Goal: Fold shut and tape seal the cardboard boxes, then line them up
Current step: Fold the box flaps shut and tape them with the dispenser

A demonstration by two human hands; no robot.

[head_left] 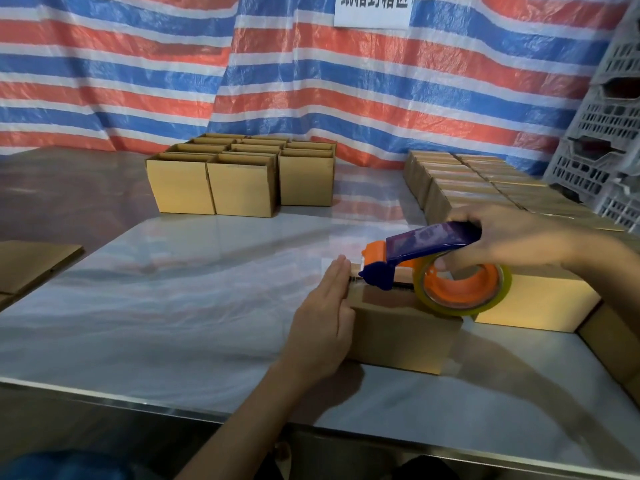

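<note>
A closed cardboard box (401, 337) lies on the steel table near the front right. My left hand (325, 323) presses flat, fingers straight, against the box's left end. My right hand (509, 240) grips the blue and orange tape dispenser (433, 247), whose cutter end sits on the box's top at its left edge. A roll of clear tape (464, 289) rides on the dispenser. Another box (533, 299) stands just behind to the right, touching the first.
Several open boxes (242, 174) stand in a block at the back centre. Sealed boxes (485, 185) form rows at the back right, beside stacked grey crates (602, 133). Flat cardboard (31, 261) lies at the left edge. A striped tarp hangs behind the table (173, 306).
</note>
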